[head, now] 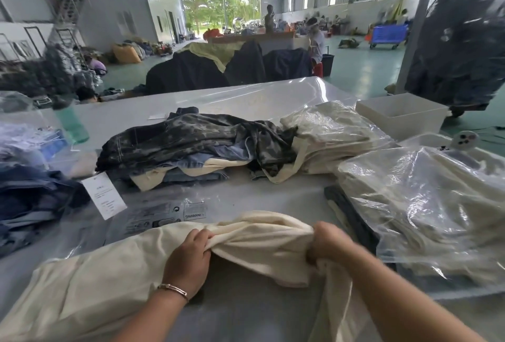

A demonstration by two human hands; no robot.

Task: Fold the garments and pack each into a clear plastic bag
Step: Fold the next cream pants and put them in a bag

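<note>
Cream garment [262, 235] bunched in left hand [191, 257] and right hand [328, 243] on grey table [246, 311], seemingly in a warehouse.

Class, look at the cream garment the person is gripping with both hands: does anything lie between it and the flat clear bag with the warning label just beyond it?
Nothing visible does. Both the left hand and right hand grip the cream garment, and the clear bag lies flat directly beyond it on the table.
</note>
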